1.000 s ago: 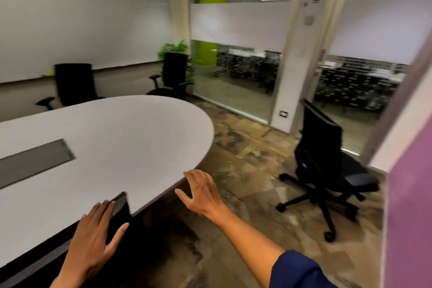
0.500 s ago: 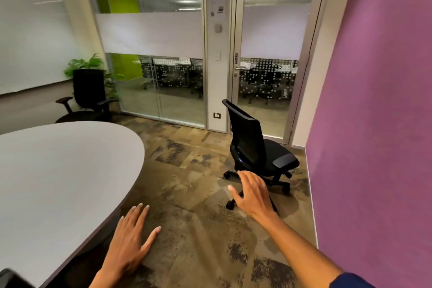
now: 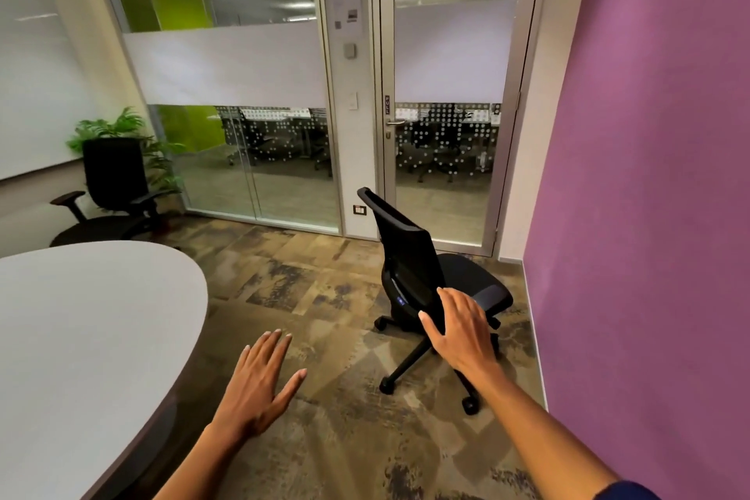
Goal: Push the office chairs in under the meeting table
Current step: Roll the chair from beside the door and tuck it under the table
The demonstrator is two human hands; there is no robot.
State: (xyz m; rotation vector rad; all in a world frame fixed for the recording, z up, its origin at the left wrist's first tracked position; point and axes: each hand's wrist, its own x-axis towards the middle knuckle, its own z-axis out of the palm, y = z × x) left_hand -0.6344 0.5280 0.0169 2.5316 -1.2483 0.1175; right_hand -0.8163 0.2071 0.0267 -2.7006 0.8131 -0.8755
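Chair, black and armless on a wheeled base, stands out on the carpet near the glass door and close to the purple wall, well apart from the table. Its backrest faces the camera and its seat points toward the door and the wall. One caster sits nearest the camera, another just beside the foot of the wall.

Right hand reaches forward with fingers straight and slightly spread, holding nothing; it overlaps the chair's seat edge in the view, but I cannot tell whether it touches the chair or hovers short of it. Left hand is stretched out lower and nearer the table, palm down, fingers straight and together with the thumb out, also released and grasping nothing, over bare carpet.

The white oval table fills the lower left, its rounded end pointing toward the glass wall. A second chair, black with armrests, stands beyond the table's far edge, beside a green plant in the corner. A whiteboard runs along the left wall. A dark blue sleeve shows at the lower right edge.
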